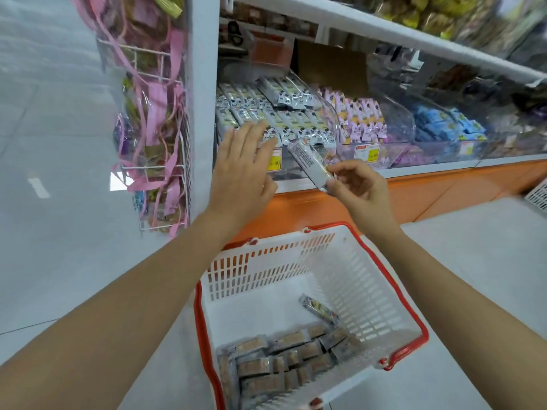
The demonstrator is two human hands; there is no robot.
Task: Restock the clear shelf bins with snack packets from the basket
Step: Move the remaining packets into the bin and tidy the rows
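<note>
My right hand point(356, 184) pinches a long silver snack packet point(307, 161) by its near end, tilted up toward the leftmost clear shelf bin point(325, 108). That bin holds rows of matching silver packets point(266, 113). In front of the bin's left side, my left hand point(241, 173) hovers with fingers spread and nothing in it. Below on the floor stands a white basket point(296, 255) with red rim and handles. Several packets point(281, 356) lie in its near end, and one packet point(318, 309) leans against its right wall.
To the right are clear bins of pink packets point(359, 119) and blue packets point(447, 125), with yellow price tags on the fronts. A wire rack point(154, 137) of pink-ribboned bags hangs at the shelf's left end. The shelf base is orange; another white basket point(537, 196) sits far right.
</note>
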